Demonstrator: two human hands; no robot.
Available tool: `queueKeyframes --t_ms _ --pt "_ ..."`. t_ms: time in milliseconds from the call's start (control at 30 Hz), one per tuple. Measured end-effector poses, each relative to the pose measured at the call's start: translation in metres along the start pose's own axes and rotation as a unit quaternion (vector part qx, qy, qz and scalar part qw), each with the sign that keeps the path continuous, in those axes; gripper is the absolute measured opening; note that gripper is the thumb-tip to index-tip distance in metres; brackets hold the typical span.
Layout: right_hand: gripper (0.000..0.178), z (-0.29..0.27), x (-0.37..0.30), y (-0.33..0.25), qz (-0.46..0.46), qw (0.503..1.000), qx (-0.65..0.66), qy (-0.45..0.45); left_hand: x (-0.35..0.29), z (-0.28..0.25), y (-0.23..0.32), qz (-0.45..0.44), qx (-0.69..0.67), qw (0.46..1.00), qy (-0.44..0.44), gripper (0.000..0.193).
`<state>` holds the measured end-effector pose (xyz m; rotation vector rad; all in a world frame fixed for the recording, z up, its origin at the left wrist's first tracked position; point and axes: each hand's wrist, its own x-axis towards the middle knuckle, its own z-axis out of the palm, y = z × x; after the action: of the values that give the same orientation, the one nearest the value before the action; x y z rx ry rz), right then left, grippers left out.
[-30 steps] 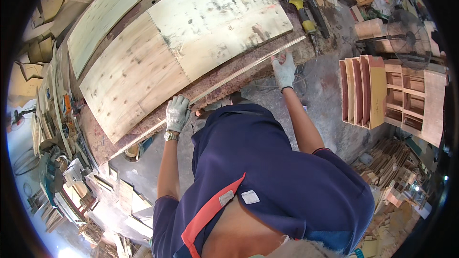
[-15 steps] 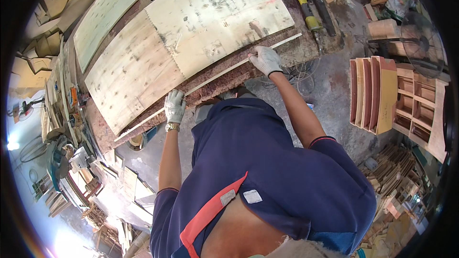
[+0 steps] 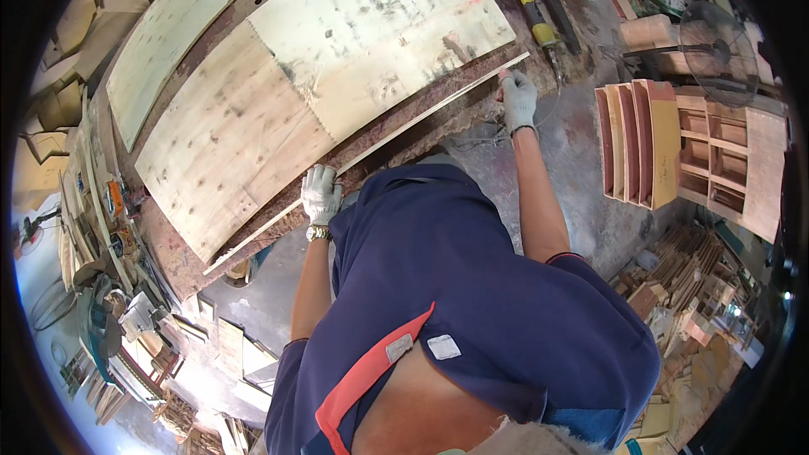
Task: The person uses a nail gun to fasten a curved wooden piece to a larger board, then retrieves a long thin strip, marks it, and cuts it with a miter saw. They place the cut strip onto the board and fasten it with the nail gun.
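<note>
A long, thin wooden strip (image 3: 419, 123) lies slantwise along the near edge of the workbench, just in front of a curved plywood sheet (image 3: 362, 34). My left hand (image 3: 321, 194), in a pale work glove, is closed over the strip left of its middle. Beside the strip's right end is my right hand (image 3: 519, 101), also gloved, its fingers curled. Something small and reddish shows at those fingertips; whether it is a held thing or bare skin is unclear. The undersides of both hands are hidden.
A second plywood sheet (image 3: 181, 29) lies farther back on the bench (image 3: 160, 240). A yellow-green air nailer (image 3: 535, 8) rests at the right end. Curved panels (image 3: 645, 143) and a wooden rack (image 3: 716, 156) stand on the right near a fan (image 3: 716, 50). Wood scraps (image 3: 674, 274) are piled behind.
My right hand has slid rightward along the strip to near its end, and its fingers are now curled. My left hand stays at the strip. The whole view has shifted slightly.
</note>
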<state>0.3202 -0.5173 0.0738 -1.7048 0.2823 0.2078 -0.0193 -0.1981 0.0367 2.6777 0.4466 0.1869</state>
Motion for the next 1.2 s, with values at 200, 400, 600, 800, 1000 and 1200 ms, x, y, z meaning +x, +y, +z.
queueKeyframes --t_ms 200,400,600,800,1000,1200 --pt "0.027 0.021 -0.012 0.011 -0.220 0.910 -0.308 -0.169 -0.003 0.002 0.000 -0.006 0.001 1.000 -0.002 0.022" --pt "0.025 0.038 0.004 -0.003 -0.256 0.822 -0.431 -0.271 0.002 -0.005 0.002 -0.016 -0.013 1.000 0.009 0.020" --pt "0.036 0.010 0.033 -0.040 -0.309 0.659 -0.608 -0.317 0.019 -0.019 0.003 -0.092 -0.031 0.993 -0.069 0.020" --pt "0.028 0.025 0.043 -0.038 -0.398 0.573 -0.584 -0.415 0.022 -0.025 0.011 -0.121 -0.046 0.988 -0.083 0.019" --pt "0.019 0.033 0.054 -0.014 -0.466 0.520 -0.551 -0.456 0.015 -0.018 0.014 -0.114 -0.031 0.992 -0.051 0.016" --pt "0.021 0.027 0.057 -0.008 -0.512 0.544 -0.502 -0.436 0.013 -0.015 0.012 -0.119 -0.021 0.992 -0.042 0.017"
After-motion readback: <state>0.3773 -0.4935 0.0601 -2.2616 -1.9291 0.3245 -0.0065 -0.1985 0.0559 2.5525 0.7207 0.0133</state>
